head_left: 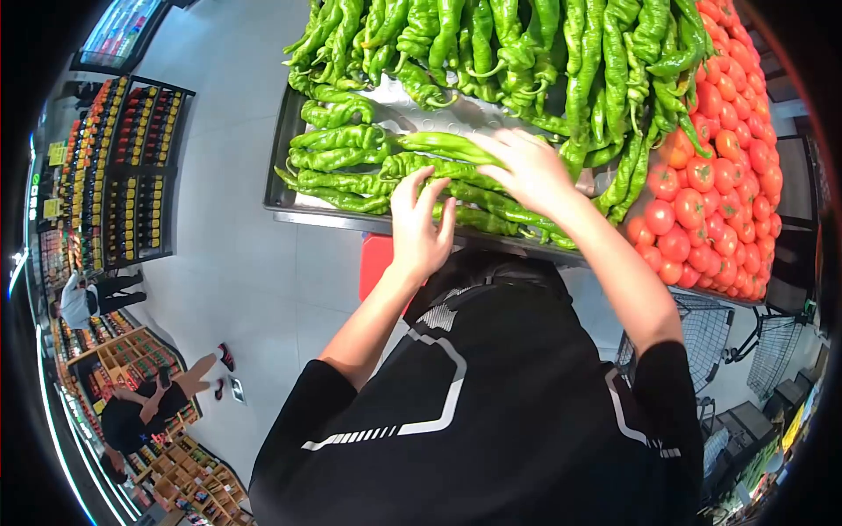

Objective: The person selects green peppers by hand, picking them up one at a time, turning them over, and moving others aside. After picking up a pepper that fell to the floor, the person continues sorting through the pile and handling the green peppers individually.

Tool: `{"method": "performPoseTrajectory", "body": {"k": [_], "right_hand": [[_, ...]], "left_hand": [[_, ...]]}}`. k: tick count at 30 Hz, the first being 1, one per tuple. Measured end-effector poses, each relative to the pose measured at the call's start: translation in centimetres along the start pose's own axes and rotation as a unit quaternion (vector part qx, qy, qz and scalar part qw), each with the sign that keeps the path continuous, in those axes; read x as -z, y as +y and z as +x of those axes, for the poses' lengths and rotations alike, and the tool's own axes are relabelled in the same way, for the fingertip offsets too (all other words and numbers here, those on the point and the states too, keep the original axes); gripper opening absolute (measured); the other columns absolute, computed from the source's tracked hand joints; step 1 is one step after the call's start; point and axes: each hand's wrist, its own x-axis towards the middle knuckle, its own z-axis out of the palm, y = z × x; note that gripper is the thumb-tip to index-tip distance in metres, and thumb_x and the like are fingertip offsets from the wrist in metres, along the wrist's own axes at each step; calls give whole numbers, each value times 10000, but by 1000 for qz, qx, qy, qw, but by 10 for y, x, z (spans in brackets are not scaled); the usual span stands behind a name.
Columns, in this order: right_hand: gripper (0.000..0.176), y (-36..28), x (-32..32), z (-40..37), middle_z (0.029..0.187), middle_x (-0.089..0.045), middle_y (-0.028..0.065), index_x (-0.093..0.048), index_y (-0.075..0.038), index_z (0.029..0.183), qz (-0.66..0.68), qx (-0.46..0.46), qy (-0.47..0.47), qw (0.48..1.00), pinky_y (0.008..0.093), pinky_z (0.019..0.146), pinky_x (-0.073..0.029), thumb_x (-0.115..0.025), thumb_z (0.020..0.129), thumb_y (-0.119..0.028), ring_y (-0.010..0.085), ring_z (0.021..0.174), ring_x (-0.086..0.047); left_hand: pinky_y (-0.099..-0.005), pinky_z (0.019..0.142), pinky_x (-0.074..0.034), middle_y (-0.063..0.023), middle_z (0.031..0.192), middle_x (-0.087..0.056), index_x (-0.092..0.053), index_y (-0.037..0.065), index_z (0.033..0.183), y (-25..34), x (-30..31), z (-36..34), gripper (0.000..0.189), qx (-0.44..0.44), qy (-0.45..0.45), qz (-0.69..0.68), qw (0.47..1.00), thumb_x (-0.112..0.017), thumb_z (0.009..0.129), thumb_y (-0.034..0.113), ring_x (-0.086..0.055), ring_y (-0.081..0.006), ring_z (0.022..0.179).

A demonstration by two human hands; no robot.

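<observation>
Long green peppers (342, 158) lie in rows in a dark-edged tray (303, 213), with more heaped towards its back. My left hand (421, 223) rests at the front edge, its fingers spread and curved over the front row of peppers. Further right and a little deeper in the tray, my right hand (526, 171) reaches over a lighter green pepper (447, 147), its fingertips at that pepper's right end. Whether the fingers grip it is hard to make out. Bare tray surface (395, 103) shows behind the front rows.
Red tomatoes (702, 215) are piled right of the peppers. A red object (375, 267) is below the tray's front edge. Wire carts (702, 337) stand at the lower right. Bottle shelves (136, 171) and two people, one near (140, 412) and one farther (83, 300), are at the left.
</observation>
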Motion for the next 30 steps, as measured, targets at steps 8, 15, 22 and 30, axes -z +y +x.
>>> {"method": "performPoseTrajectory", "body": {"k": [8,15,22,30], "right_hand": [[405,23,-61,70,1242,-620,122,-678,-75,1200,-46,-2,47,998,466,1036,-422,-645,932,-376,319,1231,-522],[391,1,-56,55,1167,-625,140,-682,-43,1148,6,31,161,986,459,1007,-435,-714,893,-338,326,1189,-545],[257,-53,-46,6,1058,-639,125,-678,-29,1054,223,61,92,969,408,823,-527,-721,895,-227,299,952,-653],[217,-22,-30,-68,953,-678,132,-697,1,1069,328,-118,33,937,350,746,-537,-691,918,-155,244,818,-690]], "left_hand": [[-459,1044,-439,-198,1304,-571,-646,25,1192,-18,22,-28,289,82,63,27,994,-676,907,61,-544,-385,1228],[-485,1044,-423,-235,1252,-576,-595,4,1223,-87,63,10,325,69,174,79,979,-660,923,112,-526,-415,1217],[-472,1033,-448,-213,1290,-601,-616,29,1267,-122,53,135,523,81,73,246,963,-634,952,447,-567,-364,1221],[-755,1116,-191,-180,1464,-479,-405,-5,1454,-125,22,144,889,173,-43,432,884,-693,838,567,-412,-332,1416]]}}
